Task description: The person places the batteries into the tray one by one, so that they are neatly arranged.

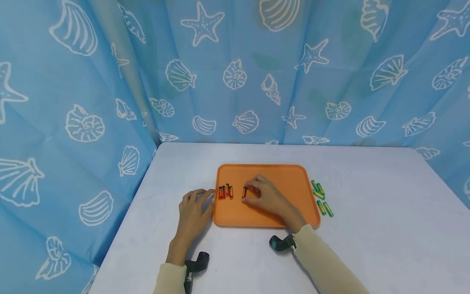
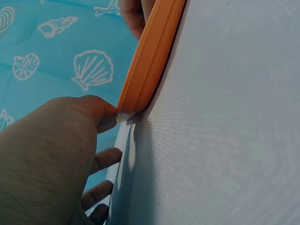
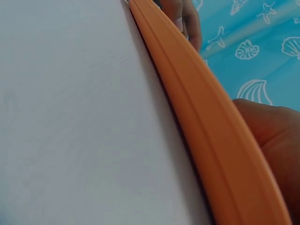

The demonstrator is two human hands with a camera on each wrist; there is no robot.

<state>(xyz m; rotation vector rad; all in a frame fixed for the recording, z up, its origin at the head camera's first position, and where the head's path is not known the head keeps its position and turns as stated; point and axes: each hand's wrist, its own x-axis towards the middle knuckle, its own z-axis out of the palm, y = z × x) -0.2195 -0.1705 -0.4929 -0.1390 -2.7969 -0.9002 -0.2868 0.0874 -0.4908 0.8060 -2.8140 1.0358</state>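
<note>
An orange tray lies on the table. My right hand reaches over it and pinches a red battery between thumb and finger. Left of that battery, several red batteries form an uneven row near the tray's left side. My left hand rests at the tray's left edge with its fingers spread; in the left wrist view that hand touches the tray's corner with its thumb. The tray's side wall hides most of the right hand in the right wrist view.
Several green batteries lie on the white table just right of the tray, some crossing each other. A blue curtain with shells and starfish hangs behind and on the left. Each wrist carries a black camera mount.
</note>
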